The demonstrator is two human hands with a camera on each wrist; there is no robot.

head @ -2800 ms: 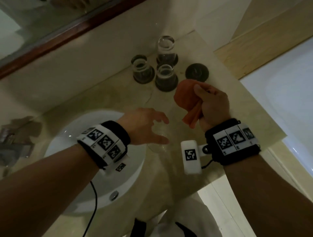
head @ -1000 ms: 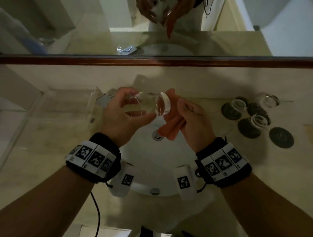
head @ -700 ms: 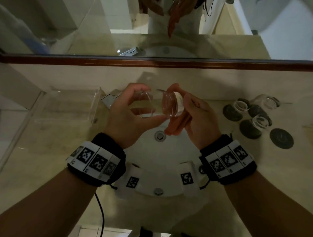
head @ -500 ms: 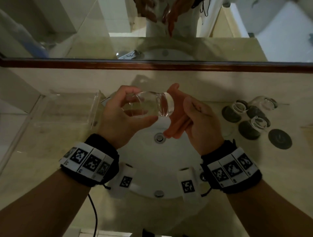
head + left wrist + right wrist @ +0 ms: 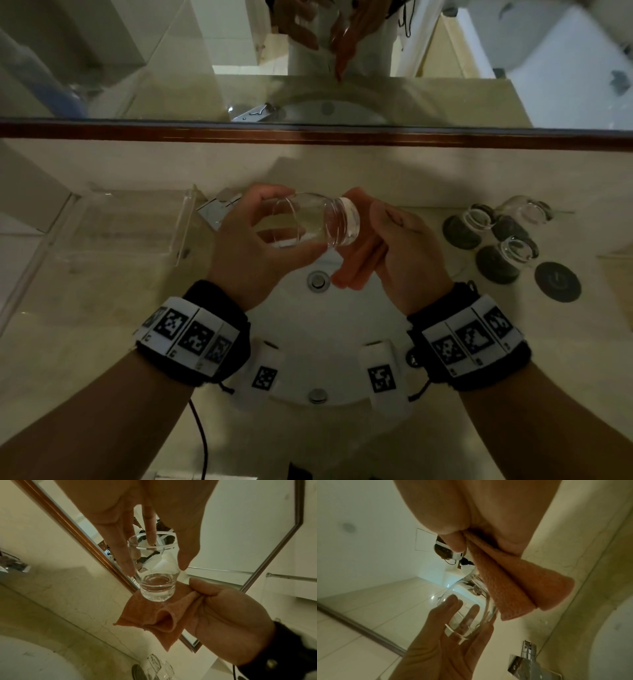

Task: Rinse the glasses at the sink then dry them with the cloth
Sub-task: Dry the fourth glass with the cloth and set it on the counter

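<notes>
Drying is the step in hand, by my reading: you hold one glass (image 5: 317,222) on its side above the sink (image 5: 346,329), and no water runs in any view.

Left hand (image 5: 253,246): fingers (image 5: 126,555) curled round the glass wall, thumb on the near side, the others behind it. The open rim faces your left palm. The thick base points away toward your right hand (image 5: 404,253).

Right hand: thumb and fingers pinch a folded orange cloth (image 5: 159,614). From the left wrist view the cloth lies just behind and under the glass base; touching or a hair apart, I cannot tell. Loose folds hang below your right fingers.

Three more glasses (image 5: 513,233) stand on dark coasters on the surface, well off to the outer side of your right hand, with one bare coaster (image 5: 557,281) nearest you. Whether those are already dried cannot be told.

Next move, as a judgement:
- bring the cloth onto the base and wrap it round the wall
- turn the glass with your left fingers against the cloth
- the inside needs cloth pushed through the rim, so the glass must turn round or your left grip must shift off the mouth

Risk: a wet glass in a light hold over a hard basin; keep the left grip firm while the cloth rubs
</notes>
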